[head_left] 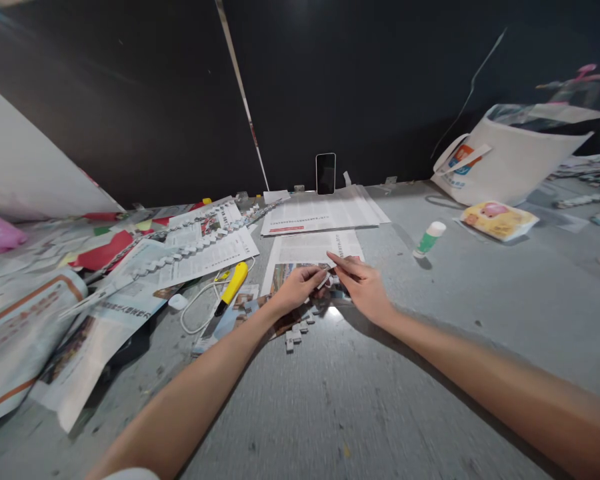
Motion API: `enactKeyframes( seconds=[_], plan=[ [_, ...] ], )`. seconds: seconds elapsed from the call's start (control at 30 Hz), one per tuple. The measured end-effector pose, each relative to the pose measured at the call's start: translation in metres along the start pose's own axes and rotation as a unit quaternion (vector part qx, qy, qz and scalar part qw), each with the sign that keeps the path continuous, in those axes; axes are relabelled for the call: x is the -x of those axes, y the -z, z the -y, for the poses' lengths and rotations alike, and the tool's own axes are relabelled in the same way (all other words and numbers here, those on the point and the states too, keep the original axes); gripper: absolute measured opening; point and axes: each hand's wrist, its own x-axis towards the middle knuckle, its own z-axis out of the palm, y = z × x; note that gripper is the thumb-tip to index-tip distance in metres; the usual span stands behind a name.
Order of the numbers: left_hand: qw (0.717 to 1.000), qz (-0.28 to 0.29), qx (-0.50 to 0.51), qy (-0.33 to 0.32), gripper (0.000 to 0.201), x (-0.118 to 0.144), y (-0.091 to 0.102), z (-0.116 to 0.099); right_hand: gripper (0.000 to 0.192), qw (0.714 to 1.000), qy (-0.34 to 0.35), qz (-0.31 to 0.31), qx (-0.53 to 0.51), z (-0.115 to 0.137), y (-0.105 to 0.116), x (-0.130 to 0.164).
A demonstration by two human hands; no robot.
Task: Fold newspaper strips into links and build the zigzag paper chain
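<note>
My left hand [300, 288] is closed, pinching a small folded piece of white paper [325, 280] between thumb and fingers. Close against it, my right hand [364, 285] has its fingers pressed together at the same small piece. A zigzag chain of folded paper [297, 333] trails from below my left hand onto the grey surface. Under both hands lie printed newspaper sheets [305, 248]. A longer folded paper chain [180, 253] rests on papers to the left.
A yellow-handled cutter [235, 283] and a white cable [186, 313] lie left of my hands. To the right are a glue stick [430, 240], a tissue pack [500, 220] and a white bag [510, 157]. A phone [325, 175] leans on the dark wall behind stacked newspaper [325, 212].
</note>
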Motion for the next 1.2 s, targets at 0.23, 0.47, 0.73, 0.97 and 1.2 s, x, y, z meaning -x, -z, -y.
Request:
enactKeyframes(
  seconds=[0.23,0.47,0.73,0.97,1.2],
  plan=[
    [0.997,-0.01,0.073,0.016,0.054,-0.003,0.003,0.007,0.037,0.999,0.008,0.044,0.02,0.005,0.001,-0.001],
    [0.993,-0.002,0.12,0.025,0.051,-0.003,0.003,0.01,0.041,0.998,-0.004,0.06,0.01,0.013,0.005,-0.001],
    [0.985,-0.016,0.16,0.066,0.053,-0.004,0.005,0.017,0.036,0.998,0.009,0.054,0.016,0.007,0.002,-0.003],
    [0.992,-0.003,0.121,0.035,0.051,-0.003,0.005,0.011,0.033,0.999,0.01,0.044,0.018,0.007,0.001,-0.003],
    [0.995,-0.008,0.098,0.024,0.051,-0.004,0.004,0.009,0.047,0.994,-0.082,0.031,-0.068,0.011,0.001,-0.003]
  ],
)
